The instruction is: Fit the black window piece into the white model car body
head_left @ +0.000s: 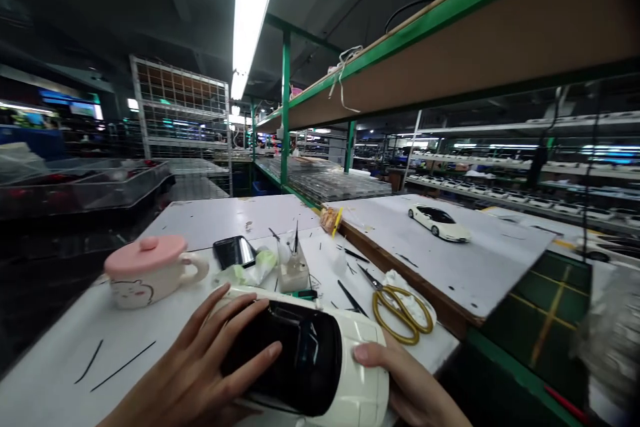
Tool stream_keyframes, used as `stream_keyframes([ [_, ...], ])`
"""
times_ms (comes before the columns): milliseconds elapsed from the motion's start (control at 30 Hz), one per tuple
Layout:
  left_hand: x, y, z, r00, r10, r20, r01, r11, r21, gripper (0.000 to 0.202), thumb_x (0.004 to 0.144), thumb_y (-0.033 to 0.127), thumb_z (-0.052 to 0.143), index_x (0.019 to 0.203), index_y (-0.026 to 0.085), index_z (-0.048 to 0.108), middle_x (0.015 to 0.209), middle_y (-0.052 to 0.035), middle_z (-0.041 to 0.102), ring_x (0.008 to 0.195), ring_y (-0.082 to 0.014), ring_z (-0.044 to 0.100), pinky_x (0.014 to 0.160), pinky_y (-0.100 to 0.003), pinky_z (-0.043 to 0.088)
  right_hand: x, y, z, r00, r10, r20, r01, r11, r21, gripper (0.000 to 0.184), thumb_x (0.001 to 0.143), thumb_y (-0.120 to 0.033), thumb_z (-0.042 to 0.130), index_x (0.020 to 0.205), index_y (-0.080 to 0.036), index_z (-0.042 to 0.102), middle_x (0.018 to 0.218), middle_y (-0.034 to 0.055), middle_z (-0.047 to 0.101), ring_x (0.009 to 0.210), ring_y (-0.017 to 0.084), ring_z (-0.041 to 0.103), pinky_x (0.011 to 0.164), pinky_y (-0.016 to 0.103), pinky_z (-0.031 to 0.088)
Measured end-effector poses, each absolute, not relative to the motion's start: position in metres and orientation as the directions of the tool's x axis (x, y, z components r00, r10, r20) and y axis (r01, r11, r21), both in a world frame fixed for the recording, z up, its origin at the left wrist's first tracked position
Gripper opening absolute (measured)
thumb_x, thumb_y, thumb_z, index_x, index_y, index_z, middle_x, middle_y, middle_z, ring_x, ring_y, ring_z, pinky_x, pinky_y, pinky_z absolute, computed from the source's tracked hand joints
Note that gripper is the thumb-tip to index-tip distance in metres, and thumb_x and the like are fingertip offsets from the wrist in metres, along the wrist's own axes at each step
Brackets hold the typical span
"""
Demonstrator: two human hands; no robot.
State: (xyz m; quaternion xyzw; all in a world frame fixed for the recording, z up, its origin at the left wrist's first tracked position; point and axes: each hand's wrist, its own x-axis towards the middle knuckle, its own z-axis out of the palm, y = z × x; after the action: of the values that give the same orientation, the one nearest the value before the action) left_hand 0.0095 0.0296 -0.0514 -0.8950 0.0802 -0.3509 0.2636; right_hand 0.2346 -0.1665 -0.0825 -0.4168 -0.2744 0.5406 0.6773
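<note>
A white model car [360, 360] with a black roof and windows lies between my hands, close to the camera. My left hand [215, 347] is laid over its left end, fingers spread across the body and dark glass; its thumb is out of sight. At the opposite end, my right hand [400, 373] grips the white panel with the thumb on top, its other fingers hidden beneath. Just beyond the car are gold-handled scissors [403, 313], dark tweezers [351, 297] and a small clear bottle [293, 271].
A pink-lidded mug [150, 273] stands at the left, near a black phone [234, 251] and crumpled wrapping [255, 269]. Thin black strips [123, 367] lie on the white table. Another white model car [439, 223] sits on the board at right. A green-edged shelf [440, 33] hangs overhead.
</note>
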Motion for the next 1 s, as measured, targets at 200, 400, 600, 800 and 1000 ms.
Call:
stream_keyframes([
  [200,0.013,0.031,-0.037,0.52,-0.197,0.831,0.125,-0.945,-0.302,0.068,0.087,0.019,0.068,0.146,0.02,0.032,0.145,-0.0152,0.049,0.14,-0.0335,0.042,0.119,-0.063,0.027,0.228,-0.18,-0.082,0.31,0.948,-0.065,-0.637,0.157,-0.755,0.049,0.08,-0.045,0.068,0.115,-0.012,0.067,0.103,0.011,0.076,0.099,0.029,0.072,0.094,0.044,0.054],
  [400,0.009,0.026,-0.036,0.546,-0.136,0.827,0.139,-0.958,-0.25,0.062,0.089,0.01,0.061,0.143,0.023,0.033,0.149,-0.0138,0.041,0.14,-0.0315,0.04,0.117,-0.061,0.033,0.228,-0.184,-0.078,0.44,0.898,0.011,-0.606,0.306,-0.734,0.045,0.084,-0.046,0.064,0.114,-0.012,0.069,0.103,0.0126,0.076,0.103,0.031,0.07,0.089,0.047,0.057],
  [600,0.013,0.013,-0.037,0.527,-0.079,0.846,0.146,-0.972,-0.182,0.051,0.091,0.005,0.056,0.135,0.022,0.038,0.146,-0.0142,0.044,0.14,-0.0295,0.04,0.115,-0.058,0.037,0.236,-0.188,-0.092,0.51,0.86,0.019,-0.53,0.332,-0.78,0.044,0.081,-0.05,0.068,0.105,-0.013,0.073,0.1,0.0133,0.076,0.096,0.032,0.072,0.089,0.05,0.057],
  [800,0.012,0.012,-0.041,0.55,-0.065,0.833,0.165,-0.969,-0.185,0.051,0.092,0.008,0.054,0.137,0.024,0.037,0.146,-0.0136,0.045,0.139,-0.0277,0.042,0.113,-0.055,0.041,0.243,-0.191,-0.097,0.552,0.834,0.013,-0.428,0.296,-0.854,0.049,0.085,-0.057,0.058,0.103,-0.014,0.073,0.095,0.0147,0.077,0.096,0.034,0.072,0.083,0.051,0.059],
  [1000,0.013,0.012,-0.044,0.57,-0.008,0.822,0.177,-0.975,-0.132,0.047,0.094,0.01,0.05,0.137,0.023,0.036,0.145,-0.0143,0.046,0.138,-0.0256,0.043,0.115,-0.056,0.038,0.263,-0.203,-0.069,0.826,0.562,0.042,-0.249,0.432,-0.867,0.04,0.083,-0.053,0.061,0.107,-0.021,0.068,0.1,0.009,0.077,0.084,0.031,0.074,0.064,0.044,0.062],
])
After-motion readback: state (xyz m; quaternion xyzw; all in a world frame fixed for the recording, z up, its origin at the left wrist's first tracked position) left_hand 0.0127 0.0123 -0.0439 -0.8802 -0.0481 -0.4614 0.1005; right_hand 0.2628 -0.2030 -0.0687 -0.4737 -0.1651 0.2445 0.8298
